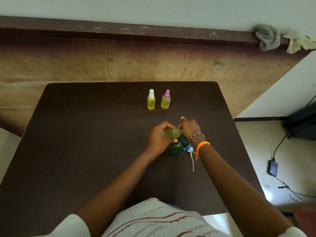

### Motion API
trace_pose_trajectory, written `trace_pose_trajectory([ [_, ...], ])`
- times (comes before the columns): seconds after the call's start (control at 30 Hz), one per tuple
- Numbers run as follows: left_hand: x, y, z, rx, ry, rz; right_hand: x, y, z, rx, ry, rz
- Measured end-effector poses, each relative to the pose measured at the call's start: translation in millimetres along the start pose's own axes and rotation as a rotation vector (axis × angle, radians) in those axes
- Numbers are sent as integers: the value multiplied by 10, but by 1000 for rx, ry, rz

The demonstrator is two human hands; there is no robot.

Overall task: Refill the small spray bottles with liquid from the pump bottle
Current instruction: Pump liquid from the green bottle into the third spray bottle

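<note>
My left hand [158, 141] grips a small uncapped bottle [171, 133] of yellow-green liquid, tipped nearly on its side. Its mouth points right, towards my right hand [189, 128]. That hand curls over the top of the green pump bottle [178, 148], which stands on the dark table [85, 134]; the pump head is hidden under it. A blue spray cap with a white tube [192, 159] lies just right of the pump bottle. Further back stand two capped, filled spray bottles, one with a white top [151, 101] and one with a purple top [165, 100].
A few dark drops [178, 159] mark the table in front of the pump bottle. Behind the table a brown board leans on the wall, with two rags [268, 37] on its ledge. Cables and a charger [272, 167] lie on the floor to the right.
</note>
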State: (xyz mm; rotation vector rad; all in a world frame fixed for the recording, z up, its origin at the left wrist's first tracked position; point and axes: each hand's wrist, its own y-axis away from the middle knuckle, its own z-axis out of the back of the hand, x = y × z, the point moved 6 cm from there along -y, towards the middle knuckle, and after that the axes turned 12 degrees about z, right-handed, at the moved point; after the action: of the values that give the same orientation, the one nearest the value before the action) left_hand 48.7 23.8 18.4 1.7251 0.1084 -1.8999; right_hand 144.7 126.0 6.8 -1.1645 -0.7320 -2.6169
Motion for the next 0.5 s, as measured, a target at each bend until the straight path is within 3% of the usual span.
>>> trace_pose_trajectory([
  [0.23,20,-9,-2,-10,-17,5,3,-6,45,-90,11,84],
  [0.43,-8,-9,-1,-1,-14,-17,44,-54,-39,189,-38,35],
  [0.5,-6,-10,3,-7,-19,-20,27,-59,-49,174,-44,40],
])
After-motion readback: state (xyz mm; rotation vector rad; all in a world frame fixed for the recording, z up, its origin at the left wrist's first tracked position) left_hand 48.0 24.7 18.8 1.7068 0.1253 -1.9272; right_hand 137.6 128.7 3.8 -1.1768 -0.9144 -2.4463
